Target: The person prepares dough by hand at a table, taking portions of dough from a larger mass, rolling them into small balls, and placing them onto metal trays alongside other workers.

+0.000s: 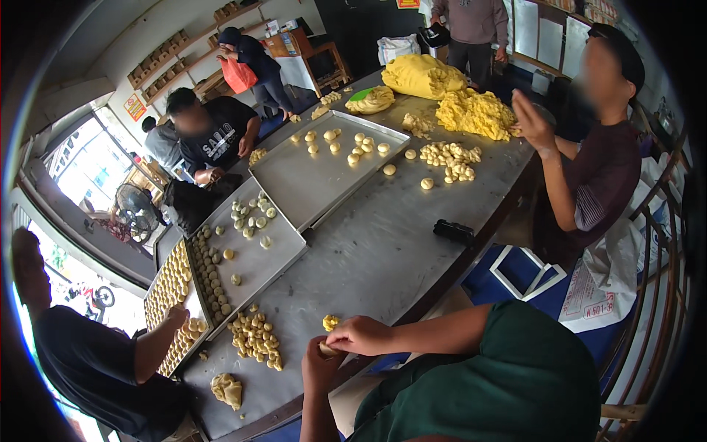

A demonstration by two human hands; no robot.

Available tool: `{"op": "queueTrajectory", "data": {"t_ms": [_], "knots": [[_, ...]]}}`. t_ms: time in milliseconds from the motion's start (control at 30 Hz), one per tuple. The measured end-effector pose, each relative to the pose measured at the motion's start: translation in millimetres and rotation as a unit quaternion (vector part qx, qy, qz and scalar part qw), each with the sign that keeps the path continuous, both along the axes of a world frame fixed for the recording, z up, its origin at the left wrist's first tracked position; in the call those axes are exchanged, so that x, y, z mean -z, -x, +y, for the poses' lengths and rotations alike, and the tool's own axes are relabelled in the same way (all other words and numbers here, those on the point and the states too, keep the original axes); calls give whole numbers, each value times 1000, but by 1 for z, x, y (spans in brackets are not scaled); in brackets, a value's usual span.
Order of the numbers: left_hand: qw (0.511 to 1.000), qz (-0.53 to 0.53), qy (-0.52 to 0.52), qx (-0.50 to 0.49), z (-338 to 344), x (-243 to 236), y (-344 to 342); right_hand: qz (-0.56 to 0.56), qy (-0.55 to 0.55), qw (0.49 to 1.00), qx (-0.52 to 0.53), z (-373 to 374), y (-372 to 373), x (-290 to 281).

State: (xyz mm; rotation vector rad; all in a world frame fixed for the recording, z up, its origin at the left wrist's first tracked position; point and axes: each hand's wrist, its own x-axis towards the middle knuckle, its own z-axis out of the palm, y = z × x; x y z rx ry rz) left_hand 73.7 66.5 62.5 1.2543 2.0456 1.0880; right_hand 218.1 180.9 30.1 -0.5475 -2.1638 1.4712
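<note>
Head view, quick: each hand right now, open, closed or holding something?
Left hand: closed, holding a pale piece of dough.
Right hand: fingers bent over the same dough; whether they grip it cannot be told.

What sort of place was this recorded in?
Probably a bakery or pastry workshop: trays hold what look like dough balls, and a crumbly yellow mound, perhaps dough or filling, sits on a long metal table.
</note>
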Motion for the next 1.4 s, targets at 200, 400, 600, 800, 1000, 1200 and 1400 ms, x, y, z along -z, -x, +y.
{"op": "queueTrajectory", "data": {"t_ms": [200,400,600,800,1000,1200,1400], "knots": [[957,208,110,167,1,5,4,-2,-458,883,-103,2,-7,6],[998,39,-46,-1,-2,-9,-2,-36,-68,997,-31,1,5,-5],[970,136,139,149,-6,8,7,-114,-482,854,-157,1,5,-15],[991,116,61,40,-4,2,2,39,-316,947,-40,3,7,-3],[992,106,-36,56,-11,18,-3,-10,-315,947,-67,-1,5,-12],[985,136,3,103,-8,14,4,-66,-160,983,-55,16,12,-15],[958,-211,-195,-19,-5,37,3,-47,563,825,-11,-12,18,3]]}}
